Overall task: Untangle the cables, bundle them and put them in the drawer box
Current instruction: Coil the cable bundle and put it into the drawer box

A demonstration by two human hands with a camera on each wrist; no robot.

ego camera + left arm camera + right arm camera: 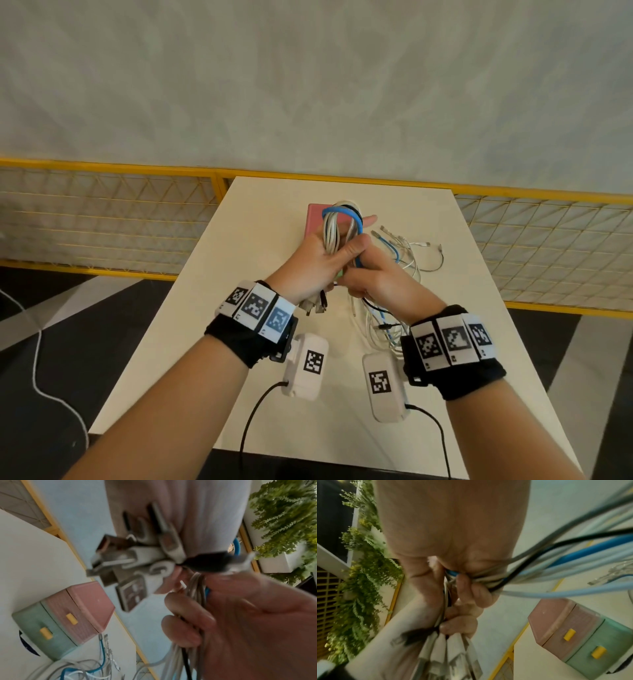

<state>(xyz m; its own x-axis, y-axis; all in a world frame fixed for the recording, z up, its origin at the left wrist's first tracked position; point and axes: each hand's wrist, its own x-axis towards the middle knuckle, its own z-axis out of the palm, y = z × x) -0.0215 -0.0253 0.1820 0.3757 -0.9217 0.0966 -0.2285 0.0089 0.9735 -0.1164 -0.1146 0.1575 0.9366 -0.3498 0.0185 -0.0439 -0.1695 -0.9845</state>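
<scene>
My left hand (325,257) holds a looped bundle of white, blue and black cables (337,226) above the table, thumb pressed across the strands. Its fingers (187,622) curl round the strands. A cluster of plugs (313,305) hangs out below its palm, near the wrist. My right hand (373,281) grips the same cables just under the left hand, fingers (471,586) wrapped round them. The rest of the cables trail down to the table (376,325), with loose ends spread at the right (407,246). The pink and green drawer box (313,219) stands behind the hands, drawers shut.
The white table (267,212) ends at a yellow mesh fence (102,212) at the back. Green plants (283,513) stand beyond the fence. A white cord (37,359) lies on the dark floor to the left.
</scene>
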